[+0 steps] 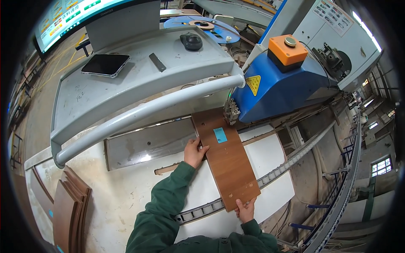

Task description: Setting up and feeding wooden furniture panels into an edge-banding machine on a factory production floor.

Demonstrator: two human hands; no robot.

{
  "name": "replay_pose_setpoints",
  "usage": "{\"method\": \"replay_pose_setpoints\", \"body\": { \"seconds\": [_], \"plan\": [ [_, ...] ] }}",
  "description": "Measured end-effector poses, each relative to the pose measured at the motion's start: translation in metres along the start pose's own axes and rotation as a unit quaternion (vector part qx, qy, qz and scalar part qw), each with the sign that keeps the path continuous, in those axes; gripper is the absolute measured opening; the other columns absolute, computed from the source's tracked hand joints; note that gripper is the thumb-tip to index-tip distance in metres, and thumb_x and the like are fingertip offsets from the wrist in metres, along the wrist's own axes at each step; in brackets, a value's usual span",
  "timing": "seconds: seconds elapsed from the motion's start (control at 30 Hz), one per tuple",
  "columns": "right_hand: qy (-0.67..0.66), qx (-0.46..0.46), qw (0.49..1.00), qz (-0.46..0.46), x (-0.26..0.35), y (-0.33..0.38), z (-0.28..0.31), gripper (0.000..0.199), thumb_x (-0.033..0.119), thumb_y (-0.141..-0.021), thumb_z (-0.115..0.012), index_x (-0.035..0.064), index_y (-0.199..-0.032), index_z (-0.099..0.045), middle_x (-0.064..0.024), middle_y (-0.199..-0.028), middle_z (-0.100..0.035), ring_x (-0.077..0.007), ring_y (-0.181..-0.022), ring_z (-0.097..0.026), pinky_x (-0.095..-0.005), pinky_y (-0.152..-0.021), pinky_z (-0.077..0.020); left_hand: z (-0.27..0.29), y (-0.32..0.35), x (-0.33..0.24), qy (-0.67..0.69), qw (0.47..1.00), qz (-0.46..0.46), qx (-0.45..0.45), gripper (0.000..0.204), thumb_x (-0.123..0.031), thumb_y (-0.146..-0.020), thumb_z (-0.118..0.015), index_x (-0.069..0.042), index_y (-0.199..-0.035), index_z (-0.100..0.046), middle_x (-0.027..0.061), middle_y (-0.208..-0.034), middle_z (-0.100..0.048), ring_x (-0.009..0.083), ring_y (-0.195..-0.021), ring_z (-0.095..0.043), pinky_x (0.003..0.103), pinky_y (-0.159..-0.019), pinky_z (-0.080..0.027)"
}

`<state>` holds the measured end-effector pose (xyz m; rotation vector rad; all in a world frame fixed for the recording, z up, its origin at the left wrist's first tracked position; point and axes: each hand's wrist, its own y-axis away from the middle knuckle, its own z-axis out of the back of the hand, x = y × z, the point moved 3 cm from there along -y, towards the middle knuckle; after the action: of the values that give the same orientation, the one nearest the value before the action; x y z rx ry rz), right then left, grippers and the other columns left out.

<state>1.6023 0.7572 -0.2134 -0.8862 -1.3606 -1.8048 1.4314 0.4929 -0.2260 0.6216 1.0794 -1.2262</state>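
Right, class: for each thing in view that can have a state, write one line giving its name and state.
Brown board, lying flat, both hands on it
Left hand, touching the board's left edge
Right hand, gripping the board's near end
Monitor, screen lit
Phone, face up, screen dark
Stacked boards, unevenly piled
Round button, cannot tell whether pressed

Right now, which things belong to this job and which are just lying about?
Likely part of the job:
brown board, touched by your left hand and right hand
blue machine beside its far end
stacked brown boards

Apparently just lying about on the grey shelf:
phone
mouse
dark strip
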Motion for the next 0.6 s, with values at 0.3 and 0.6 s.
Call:
{"method": "replay_pose_setpoints", "body": {
  "seconds": [0.3,0.6],
  "plan": [
    [-0.005,-0.007,1.000,-0.006,0.0008,0.0011,-0.0006,0.088,0.015,-0.079,-0.059,0.0083,-0.132,0.010,-0.0064,-0.064,-0.052,-0.0102,-0.045,-0.048,-0.0214,-0.036,-0.0387,0.0008,0.0003,-0.0032,0.021,1.000,0.005,0.000,0.037,-0.019,-0.068,-0.068,0.003,-0.095,-0.055,0.0113,-0.075,-0.049,0.0217,-0.060,-0.050,0.032,-0.056,-0.042],
    [-0.012,-0.009,1.000,-0.004,-0.0018,0.0007,-0.0002,0.088,0.016,-0.079,-0.060,0.0098,-0.133,0.010,-0.0062,-0.063,-0.052,-0.0107,-0.045,-0.048,-0.0218,-0.036,-0.0386,0.0009,0.0002,-0.0034,0.008,1.000,-0.002,-0.002,0.038,-0.019,-0.068,-0.068,0.003,-0.096,-0.055,0.0120,-0.074,-0.049,0.0230,-0.060,-0.050,0.033,-0.057,-0.043]
  ]
}}
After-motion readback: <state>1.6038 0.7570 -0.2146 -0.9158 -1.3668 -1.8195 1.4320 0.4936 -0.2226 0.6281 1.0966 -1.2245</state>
